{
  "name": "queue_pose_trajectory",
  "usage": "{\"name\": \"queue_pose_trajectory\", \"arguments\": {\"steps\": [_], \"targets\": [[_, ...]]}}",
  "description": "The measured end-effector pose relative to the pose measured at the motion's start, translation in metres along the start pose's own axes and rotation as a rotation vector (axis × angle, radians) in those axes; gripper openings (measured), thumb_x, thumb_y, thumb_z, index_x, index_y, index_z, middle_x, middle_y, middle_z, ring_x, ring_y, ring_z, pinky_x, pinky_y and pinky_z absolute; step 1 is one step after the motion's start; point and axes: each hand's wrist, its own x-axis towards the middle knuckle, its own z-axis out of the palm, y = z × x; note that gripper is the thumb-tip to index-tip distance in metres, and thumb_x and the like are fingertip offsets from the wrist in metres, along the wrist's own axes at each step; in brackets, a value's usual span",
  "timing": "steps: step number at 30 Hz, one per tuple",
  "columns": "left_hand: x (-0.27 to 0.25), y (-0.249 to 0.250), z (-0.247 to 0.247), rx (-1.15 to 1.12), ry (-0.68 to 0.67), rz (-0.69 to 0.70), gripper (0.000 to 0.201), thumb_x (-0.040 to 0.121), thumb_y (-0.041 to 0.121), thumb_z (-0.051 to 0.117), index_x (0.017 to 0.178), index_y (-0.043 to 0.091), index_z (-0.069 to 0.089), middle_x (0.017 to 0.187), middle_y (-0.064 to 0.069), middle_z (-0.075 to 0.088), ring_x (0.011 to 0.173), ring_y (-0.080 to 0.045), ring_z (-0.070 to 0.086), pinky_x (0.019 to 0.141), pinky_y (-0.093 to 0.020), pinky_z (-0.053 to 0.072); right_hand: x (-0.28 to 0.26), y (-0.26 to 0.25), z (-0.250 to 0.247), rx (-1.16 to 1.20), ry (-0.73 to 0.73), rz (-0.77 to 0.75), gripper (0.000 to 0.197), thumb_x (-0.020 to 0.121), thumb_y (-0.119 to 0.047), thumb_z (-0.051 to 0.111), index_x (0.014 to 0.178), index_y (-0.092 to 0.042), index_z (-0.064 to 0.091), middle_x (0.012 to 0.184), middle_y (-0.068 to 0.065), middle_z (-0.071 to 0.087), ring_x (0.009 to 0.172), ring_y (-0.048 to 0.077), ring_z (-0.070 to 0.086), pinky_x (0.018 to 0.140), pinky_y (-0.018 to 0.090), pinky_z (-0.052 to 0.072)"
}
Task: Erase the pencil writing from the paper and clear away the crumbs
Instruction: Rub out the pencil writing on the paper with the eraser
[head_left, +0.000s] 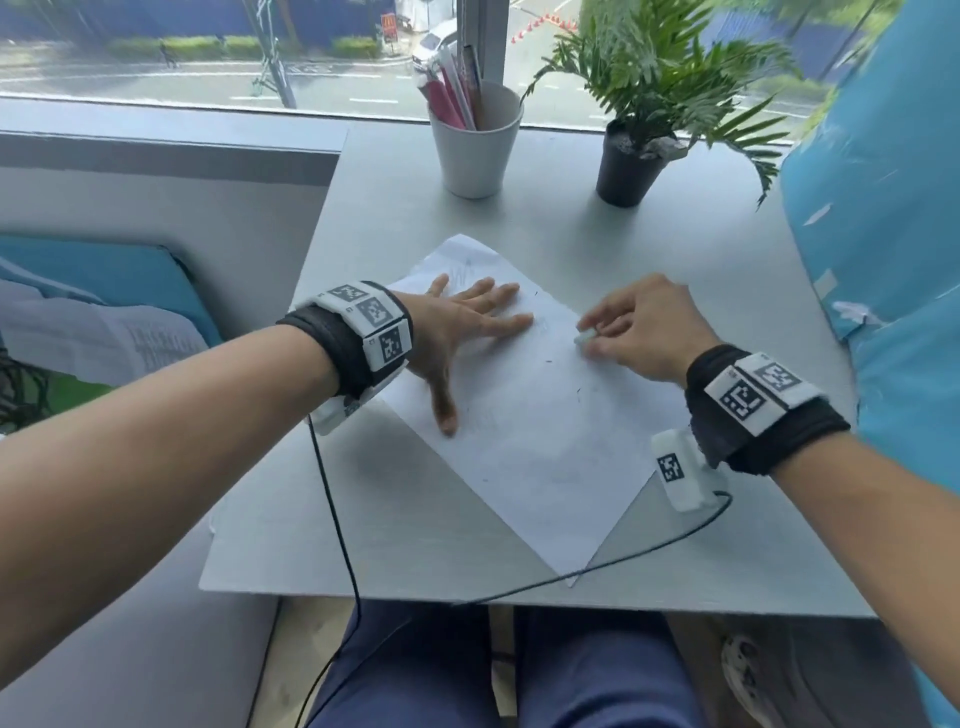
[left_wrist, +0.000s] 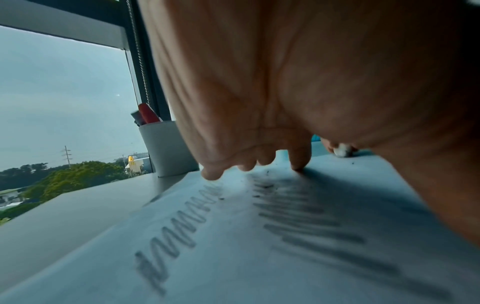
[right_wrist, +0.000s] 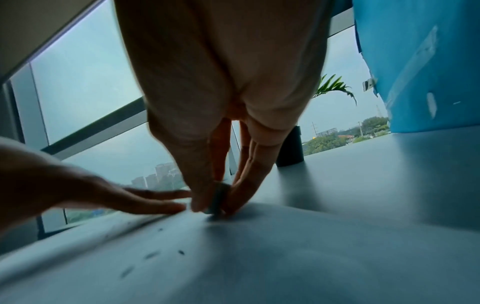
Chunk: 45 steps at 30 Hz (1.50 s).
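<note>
A white sheet of paper (head_left: 535, 441) lies slanted on the grey table (head_left: 395, 218). My left hand (head_left: 462, 322) lies flat on the sheet's upper left part, fingers spread, holding it down. My right hand (head_left: 623, 332) pinches a small white eraser (head_left: 583, 340) and presses it on the paper near its right edge. The left wrist view shows pencil writing (left_wrist: 179, 242) and dark scribble (left_wrist: 306, 222) under the palm. Dark crumbs (right_wrist: 153, 255) lie scattered on the sheet. In the right wrist view the eraser (right_wrist: 219, 197) sits between thumb and fingers.
A white cup (head_left: 475, 140) with pens stands at the table's far edge by the window. A potted plant (head_left: 631, 161) stands to its right. A blue surface (head_left: 883, 208) borders the table on the right. Wrist-camera cables (head_left: 337, 519) trail over the near edge.
</note>
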Motion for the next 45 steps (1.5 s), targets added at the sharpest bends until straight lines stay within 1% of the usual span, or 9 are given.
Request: {"name": "queue_pose_trajectory", "arguments": {"steps": [4, 8, 12, 15, 20, 26, 30, 39, 45], "targets": [[-0.01, 0.0, -0.011, 0.059, -0.016, 0.013, 0.132, 0.059, 0.04, 0.093, 0.157, 0.041, 0.004, 0.163, 0.012, -0.021, 0.147, -0.009, -0.025, 0.113, -0.054, -0.019, -0.01, 0.005, 0.004, -0.022, -0.057, -0.02, 0.007, 0.076, -0.014, 0.08, 0.082, -0.018, 0.08, 0.077, -0.003, 0.075, 0.076, 0.011, 0.071, 0.078, 0.022, 0.058], [-0.018, -0.004, -0.011, 0.101, 0.056, -0.048, 0.095, 0.083, 0.021, 0.073, 0.157, 0.036, 0.015, 0.166, 0.008, -0.005, 0.151, -0.011, -0.011, 0.118, -0.059, -0.009, -0.02, -0.002, 0.011, -0.015, -0.074, -0.095, 0.018, 0.074, -0.01, 0.078, 0.09, -0.019, 0.079, 0.078, -0.007, 0.074, 0.072, 0.004, 0.07, 0.075, 0.015, 0.057], [-0.014, 0.016, -0.002, -0.012, 0.199, -0.136, 0.085, 0.08, 0.061, 0.069, 0.149, 0.02, 0.041, 0.161, -0.001, 0.023, 0.147, -0.022, 0.023, 0.119, -0.054, 0.018, -0.034, -0.017, 0.026, -0.019, -0.132, -0.102, 0.014, 0.073, -0.014, 0.082, 0.086, -0.017, 0.078, 0.071, -0.01, 0.07, 0.063, -0.001, 0.067, 0.063, 0.008, 0.053], [-0.004, 0.035, 0.004, -0.172, 0.343, -0.205, 0.093, 0.063, 0.076, 0.073, 0.127, 0.011, 0.05, 0.135, -0.005, 0.047, 0.12, -0.025, 0.046, 0.102, -0.044, 0.042, -0.027, -0.025, 0.027, -0.042, -0.198, -0.13, 0.01, 0.073, -0.012, 0.081, 0.082, -0.017, 0.079, 0.07, -0.01, 0.072, 0.065, 0.0, 0.068, 0.063, 0.008, 0.05], [0.008, 0.047, 0.014, -0.242, 0.302, -0.249, 0.121, 0.047, 0.076, 0.081, 0.146, 0.035, 0.027, 0.147, -0.004, 0.019, 0.142, -0.027, 0.017, 0.106, -0.071, 0.025, 0.016, -0.021, 0.003, -0.048, -0.046, -0.063, 0.013, 0.073, -0.018, 0.083, 0.084, -0.023, 0.079, 0.078, -0.006, 0.075, 0.073, 0.006, 0.069, 0.071, 0.018, 0.053], [0.02, 0.041, 0.012, -0.238, 0.15, -0.269, 0.134, 0.051, 0.078, 0.079, 0.151, 0.054, -0.007, 0.16, 0.002, -0.03, 0.147, -0.027, -0.029, 0.107, -0.078, -0.002, 0.023, -0.017, 0.016, -0.066, -0.087, -0.088, 0.012, 0.072, -0.018, 0.083, 0.083, -0.019, 0.08, 0.072, -0.005, 0.073, 0.065, -0.002, 0.064, 0.063, 0.01, 0.049], [0.025, 0.036, 0.013, -0.212, 0.136, -0.269, 0.136, 0.047, 0.084, 0.075, 0.148, 0.057, -0.013, 0.158, 0.005, -0.035, 0.145, -0.028, -0.033, 0.104, -0.08, -0.006, 0.022, -0.012, 0.02, -0.047, -0.01, -0.07, 0.01, 0.073, -0.021, 0.081, 0.082, -0.021, 0.08, 0.068, -0.009, 0.07, 0.06, -0.004, 0.06, 0.055, 0.0, 0.042], [0.026, 0.035, 0.013, -0.218, 0.125, -0.279, 0.136, 0.046, 0.085, 0.074, 0.146, 0.058, -0.015, 0.157, 0.006, -0.038, 0.144, -0.027, -0.035, 0.104, -0.079, -0.009, 0.025, -0.023, 0.017, -0.083, -0.037, -0.059, 0.008, 0.073, -0.019, 0.078, 0.081, -0.019, 0.08, 0.071, -0.006, 0.071, 0.067, 0.004, 0.065, 0.065, 0.013, 0.052], [0.027, 0.037, 0.012, -0.214, 0.129, -0.282, 0.136, 0.047, 0.084, 0.075, 0.146, 0.058, -0.014, 0.157, 0.006, -0.037, 0.144, -0.027, -0.035, 0.104, -0.08, -0.008, 0.026, -0.022, 0.015, -0.081, -0.053, -0.052, 0.01, 0.072, -0.021, 0.08, 0.081, -0.021, 0.08, 0.071, -0.007, 0.072, 0.065, 0.0, 0.063, 0.06, 0.006, 0.044]]}}
